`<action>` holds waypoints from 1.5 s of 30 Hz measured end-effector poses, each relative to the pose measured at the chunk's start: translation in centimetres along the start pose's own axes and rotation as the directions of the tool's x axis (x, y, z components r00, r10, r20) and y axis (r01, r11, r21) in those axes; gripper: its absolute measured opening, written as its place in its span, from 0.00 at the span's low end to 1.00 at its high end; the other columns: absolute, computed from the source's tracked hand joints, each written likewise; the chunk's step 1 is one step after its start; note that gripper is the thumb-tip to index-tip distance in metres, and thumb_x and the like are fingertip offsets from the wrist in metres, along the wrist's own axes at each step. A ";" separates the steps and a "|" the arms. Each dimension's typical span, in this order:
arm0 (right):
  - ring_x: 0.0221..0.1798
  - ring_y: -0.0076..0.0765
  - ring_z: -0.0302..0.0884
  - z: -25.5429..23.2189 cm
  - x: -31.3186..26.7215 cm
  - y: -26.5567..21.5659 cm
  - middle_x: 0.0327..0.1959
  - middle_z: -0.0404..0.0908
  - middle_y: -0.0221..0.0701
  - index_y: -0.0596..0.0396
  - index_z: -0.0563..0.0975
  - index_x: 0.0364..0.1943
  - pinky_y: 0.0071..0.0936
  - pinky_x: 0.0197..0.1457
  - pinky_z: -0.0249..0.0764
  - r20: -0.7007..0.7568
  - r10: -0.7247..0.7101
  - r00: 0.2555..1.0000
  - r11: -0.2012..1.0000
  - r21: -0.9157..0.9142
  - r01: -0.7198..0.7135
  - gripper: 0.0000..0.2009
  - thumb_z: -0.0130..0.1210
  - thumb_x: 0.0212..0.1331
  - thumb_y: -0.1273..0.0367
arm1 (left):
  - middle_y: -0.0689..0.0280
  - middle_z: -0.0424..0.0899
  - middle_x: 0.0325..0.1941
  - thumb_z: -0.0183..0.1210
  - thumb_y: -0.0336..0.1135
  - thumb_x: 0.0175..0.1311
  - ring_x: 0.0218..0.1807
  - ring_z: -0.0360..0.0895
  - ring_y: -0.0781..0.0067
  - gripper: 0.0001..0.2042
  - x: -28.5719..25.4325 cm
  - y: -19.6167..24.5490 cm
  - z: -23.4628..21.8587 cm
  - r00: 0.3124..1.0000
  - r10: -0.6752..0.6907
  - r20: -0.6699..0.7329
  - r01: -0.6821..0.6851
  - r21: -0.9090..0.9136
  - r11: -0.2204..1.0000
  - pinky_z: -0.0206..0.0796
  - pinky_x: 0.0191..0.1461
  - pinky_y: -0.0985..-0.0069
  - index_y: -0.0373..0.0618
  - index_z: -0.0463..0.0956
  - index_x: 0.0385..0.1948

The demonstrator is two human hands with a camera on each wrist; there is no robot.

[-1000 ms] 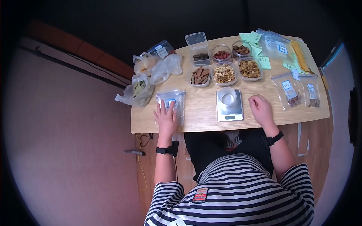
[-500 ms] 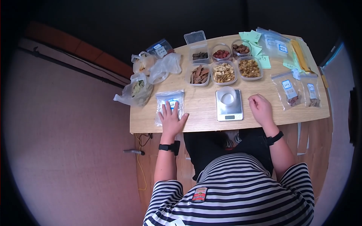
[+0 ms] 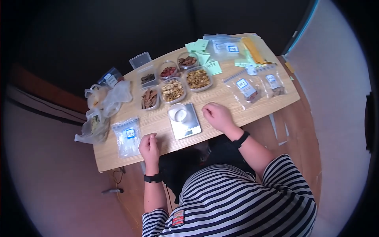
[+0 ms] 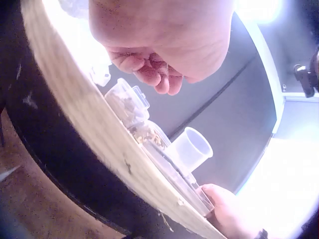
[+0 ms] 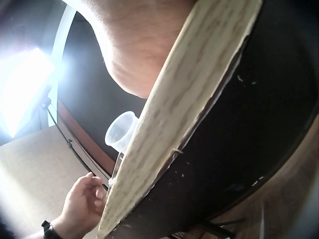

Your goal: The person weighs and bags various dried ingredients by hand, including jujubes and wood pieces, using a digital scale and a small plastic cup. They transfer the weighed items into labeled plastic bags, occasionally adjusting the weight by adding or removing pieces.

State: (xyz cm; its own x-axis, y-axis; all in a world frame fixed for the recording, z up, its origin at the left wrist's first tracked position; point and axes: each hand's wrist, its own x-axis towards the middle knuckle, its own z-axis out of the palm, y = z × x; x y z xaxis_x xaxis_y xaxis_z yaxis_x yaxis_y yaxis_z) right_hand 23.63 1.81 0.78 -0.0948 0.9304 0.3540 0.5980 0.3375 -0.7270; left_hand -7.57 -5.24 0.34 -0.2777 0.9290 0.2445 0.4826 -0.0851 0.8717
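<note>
In the head view my left hand (image 3: 149, 147) is at the table's front edge, fingers loosely curled and holding nothing. Just left of it lies a flat zip bag (image 3: 128, 143) with a blue-framed label. My right hand (image 3: 219, 117) rests on the table, loosely curled and without anything in it. Between the hands is a silver kitchen scale (image 3: 192, 125), and on its plate stands a clear plastic cup (image 3: 180, 114), which also shows in the left wrist view. Behind the scale sit tubs of pale dried slices (image 3: 173, 91) and brown bark strips (image 3: 149, 98).
More tubs hold yellow-brown pieces (image 3: 198, 79), red dried fruit (image 3: 168, 72) and dark pieces (image 3: 147, 78). Tied plastic bags (image 3: 94, 126) lie at the left end. Labelled zip bags (image 3: 246, 90) and green paper slips (image 3: 213, 68) spread over the right side, near a yellow packet (image 3: 254, 52).
My left hand has come off the flat zip bag to the right, its spread fingers now curled. The head view has turned, shifting the table leftward. My right hand stays beside the scale.
</note>
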 end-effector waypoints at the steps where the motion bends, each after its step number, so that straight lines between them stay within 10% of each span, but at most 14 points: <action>1: 0.38 0.47 0.82 0.0 0.0 0.1 0.33 0.83 0.34 0.53 0.81 0.31 0.40 0.39 0.77 -0.002 -0.007 1.000 1.000 0.012 0.007 0.06 0.57 0.62 0.67 | 0.62 0.81 0.26 0.56 0.33 0.73 0.30 0.76 0.72 0.11 0.2 -0.5 0.8 1.000 -0.002 0.007 0.002 -0.018 1.000 0.68 0.38 0.74 0.34 0.83 0.35; 5: 0.37 0.47 0.81 0.0 0.0 0.1 0.32 0.82 0.34 0.53 0.81 0.31 0.40 0.39 0.77 0.007 -0.002 1.000 0.999 0.038 0.001 0.06 0.57 0.61 0.67 | 0.71 0.76 0.24 0.56 0.35 0.74 0.28 0.68 0.84 0.12 0.6 -1.0 2.4 0.993 -0.104 -0.055 0.098 -0.097 0.990 0.60 0.33 0.82 0.35 0.81 0.34; 10: 0.37 0.47 0.82 -0.8 0.2 0.8 0.34 0.84 0.38 0.54 0.82 0.34 0.38 0.39 0.77 0.047 0.070 0.996 0.987 0.143 -0.076 0.07 0.57 0.63 0.67 | 0.58 0.81 0.27 0.58 0.33 0.71 0.30 0.77 0.65 0.10 0.1 0.7 2.7 0.998 0.047 -0.039 -0.043 0.094 0.995 0.68 0.38 0.70 0.35 0.80 0.32; 13: 0.37 0.48 0.82 -2.9 1.0 1.4 0.33 0.84 0.40 0.56 0.83 0.37 0.37 0.41 0.77 0.232 0.355 0.906 0.842 0.341 -0.417 0.09 0.57 0.64 0.66 | 0.56 0.82 0.30 0.58 0.34 0.70 0.33 0.79 0.59 0.10 0.2 0.6 2.6 0.996 0.081 -0.019 -0.078 0.139 0.987 0.70 0.40 0.68 0.36 0.81 0.33; 17: 0.42 0.50 0.83 -6.4 2.9 3.7 0.37 0.83 0.42 0.58 0.82 0.43 0.42 0.47 0.78 -0.101 0.209 0.973 0.965 -0.139 -0.221 0.14 0.61 0.62 0.62 | 0.55 0.82 0.31 0.58 0.35 0.70 0.34 0.80 0.57 0.10 0.1 1.0 2.5 0.997 0.078 0.007 -0.078 0.156 0.985 0.70 0.41 0.67 0.37 0.81 0.33; 21: 0.46 0.53 0.82 -6.8 3.1 5.0 0.39 0.81 0.44 0.57 0.81 0.42 0.47 0.49 0.78 -0.132 0.206 0.970 0.781 -0.575 -0.244 0.15 0.63 0.60 0.59 | 0.55 0.82 0.31 0.58 0.36 0.70 0.34 0.80 0.57 0.11 0.2 1.1 2.7 0.997 0.081 0.005 -0.080 0.159 0.984 0.70 0.41 0.67 0.37 0.81 0.33; 31: 0.42 0.52 0.83 -7.0 0.3 4.3 0.37 0.83 0.40 0.55 0.79 0.33 0.50 0.45 0.77 0.083 0.213 0.973 0.834 -0.535 -0.137 0.11 0.59 0.61 0.61 | 0.57 0.81 0.29 0.59 0.35 0.70 0.31 0.79 0.59 0.10 0.1 0.9 2.7 0.995 0.095 -0.005 -0.093 0.134 0.987 0.70 0.39 0.68 0.37 0.81 0.33; 33: 0.42 0.53 0.83 -8.3 1.0 2.1 0.39 0.84 0.43 0.56 0.78 0.35 0.49 0.45 0.77 0.274 0.404 0.873 0.804 -0.561 -0.196 0.13 0.59 0.62 0.59 | 0.57 0.81 0.29 0.59 0.35 0.70 0.31 0.79 0.59 0.10 0.1 1.1 2.6 0.997 0.073 0.006 -0.074 0.134 0.988 0.70 0.39 0.68 0.38 0.81 0.33; 45: 0.58 0.56 0.79 -11.9 5.8 4.6 0.55 0.79 0.53 0.57 0.76 0.61 0.45 0.60 0.75 0.147 0.443 0.884 0.699 -0.675 -0.238 0.28 0.57 0.62 0.52 | 0.57 0.81 0.29 0.59 0.35 0.69 0.31 0.79 0.60 0.10 0.1 0.7 2.7 0.997 0.082 0.000 -0.081 0.133 0.988 0.70 0.38 0.68 0.37 0.82 0.33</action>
State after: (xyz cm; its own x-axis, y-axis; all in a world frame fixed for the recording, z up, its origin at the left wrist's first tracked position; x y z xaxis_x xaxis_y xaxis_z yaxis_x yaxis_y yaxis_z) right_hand 35.34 7.10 6.49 0.0645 0.9933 -0.0956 0.9773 -0.0822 -0.1951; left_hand -5.00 -4.25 -0.21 -0.2374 0.9188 0.3155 0.6097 -0.1119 0.7847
